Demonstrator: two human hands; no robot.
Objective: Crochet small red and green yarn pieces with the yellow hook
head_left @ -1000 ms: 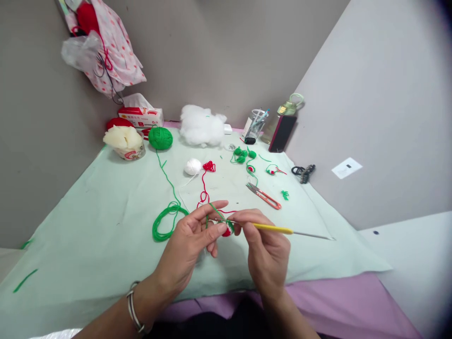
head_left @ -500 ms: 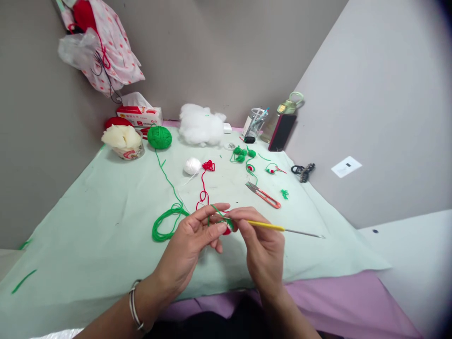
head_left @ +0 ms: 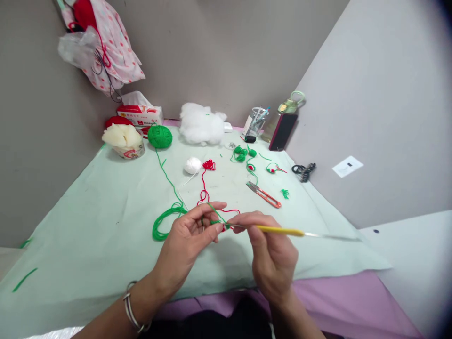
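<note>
My left hand (head_left: 192, 235) pinches a small red, white and green crochet piece (head_left: 225, 227) between thumb and fingers. Green yarn runs taut over its raised index finger. My right hand (head_left: 271, 245) is closed on a crochet hook (head_left: 280, 230) with a yellow grip; the hook's near tip meets the piece, and its far metal end points right, blurred. Coils of green yarn (head_left: 160, 230) lie left of my left hand and lead to a green yarn ball (head_left: 160, 136). Red yarn (head_left: 204, 194) trails from behind my fingers to a small red tangle (head_left: 209, 165).
Thread snips (head_left: 264, 195) lie right of centre, near small green crocheted pieces (head_left: 240, 154). A white yarn ball (head_left: 192, 165) and white stuffing (head_left: 202, 124) sit farther back. A glass jar (head_left: 254, 123), bottle (head_left: 278, 122) and phone (head_left: 283, 132) stand back right; a tissue box (head_left: 141, 115) is back left.
My right hand has moved right and slightly down with the crochet hook, away from my left hand. The hook now lies flatter, and the small piece has shifted slightly in my left fingers.
</note>
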